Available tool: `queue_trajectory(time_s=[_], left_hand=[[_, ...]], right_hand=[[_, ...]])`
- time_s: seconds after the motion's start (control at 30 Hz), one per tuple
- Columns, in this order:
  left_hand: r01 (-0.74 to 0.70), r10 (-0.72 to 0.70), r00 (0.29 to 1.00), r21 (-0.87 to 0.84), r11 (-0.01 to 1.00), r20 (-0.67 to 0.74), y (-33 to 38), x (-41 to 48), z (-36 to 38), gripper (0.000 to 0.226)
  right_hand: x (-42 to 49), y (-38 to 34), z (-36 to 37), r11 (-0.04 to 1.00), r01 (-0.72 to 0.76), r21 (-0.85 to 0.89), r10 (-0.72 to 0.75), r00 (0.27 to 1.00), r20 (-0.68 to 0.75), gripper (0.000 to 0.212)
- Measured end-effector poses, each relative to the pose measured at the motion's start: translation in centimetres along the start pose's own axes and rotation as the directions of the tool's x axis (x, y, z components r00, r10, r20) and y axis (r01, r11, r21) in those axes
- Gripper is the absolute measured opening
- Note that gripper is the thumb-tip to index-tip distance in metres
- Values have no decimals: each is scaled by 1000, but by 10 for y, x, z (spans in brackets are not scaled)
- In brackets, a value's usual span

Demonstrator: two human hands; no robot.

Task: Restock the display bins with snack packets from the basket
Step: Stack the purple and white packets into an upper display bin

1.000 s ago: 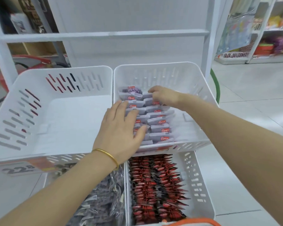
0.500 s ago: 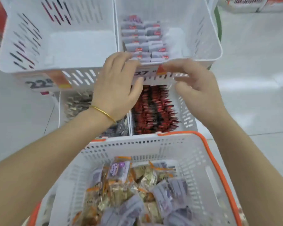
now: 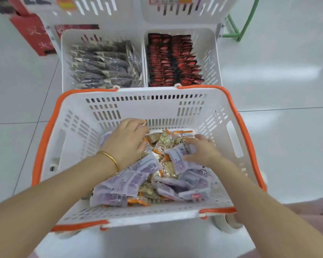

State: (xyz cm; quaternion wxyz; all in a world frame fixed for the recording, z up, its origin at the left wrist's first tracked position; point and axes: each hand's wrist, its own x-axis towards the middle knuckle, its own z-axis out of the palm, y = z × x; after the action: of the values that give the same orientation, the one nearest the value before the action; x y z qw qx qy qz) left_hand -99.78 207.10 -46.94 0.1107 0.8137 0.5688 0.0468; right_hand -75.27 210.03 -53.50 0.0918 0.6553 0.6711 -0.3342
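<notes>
— What lies nearest the person?

— A white basket (image 3: pixel 149 218) with an orange rim, both forearms reaching down into it. A loose pile of snack packets (image 3: pixel 147 185) covers its floor: purple ones toward the near side, gold ones with orange ends farther in.

— And the hands?

— They are apart, both on the pile. The left hand (image 3: pixel 125 144), a gold bangle (image 3: pixel 111 158) on its wrist, has its fingers curled down among the gold packets (image 3: pixel 164 141); whether it grips one cannot be told. The right hand (image 3: pixel 201 151) pinches a purple packet (image 3: pixel 179 152), fingers over it and thumb at its near edge.

— What stands beyond the basket?

— Two white display bins side by side, just past its far rim. The left bin (image 3: pixel 64 58) holds dark grey packets (image 3: pixel 103 67) in overlapping rows; the right bin (image 3: pixel 211 58) holds red-and-black packets (image 3: pixel 172 60), also in rows.

— Farther still?

— The slotted front of an upper bin (image 3: pixel 175 17) at the top edge, a red box (image 3: pixel 33 34) on the floor to the left, and a green tube frame (image 3: pixel 247 19) to the right.
</notes>
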Motion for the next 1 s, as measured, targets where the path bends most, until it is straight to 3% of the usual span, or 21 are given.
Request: queue_trajectory(time_s=[0.17, 0.33, 0.53, 0.7, 1.0], left_hand=[[20, -20, 1000, -65, 998, -4, 11, -6, 2, 30], [65, -63, 998, -106, 992, 20, 21, 5, -1, 34], [65, -59, 997, -150, 987, 40, 30, 16, -1, 35], [53, -47, 998, -162, 985, 45, 35, 15, -1, 35], [67, -57, 997, -190, 980, 56, 36, 8, -5, 35]], right_hand=[[-2, -6, 37, 980, -165, -109, 168, 986, 22, 90], [10, -7, 51, 975, -180, -132, 186, 982, 27, 105], [15, -6, 57, 978, -191, -83, 188, 981, -41, 91], [14, -3, 60, 988, -151, -36, 141, 969, -201, 60], [9, 4, 57, 993, -27, 115, 58, 959, -279, 34]])
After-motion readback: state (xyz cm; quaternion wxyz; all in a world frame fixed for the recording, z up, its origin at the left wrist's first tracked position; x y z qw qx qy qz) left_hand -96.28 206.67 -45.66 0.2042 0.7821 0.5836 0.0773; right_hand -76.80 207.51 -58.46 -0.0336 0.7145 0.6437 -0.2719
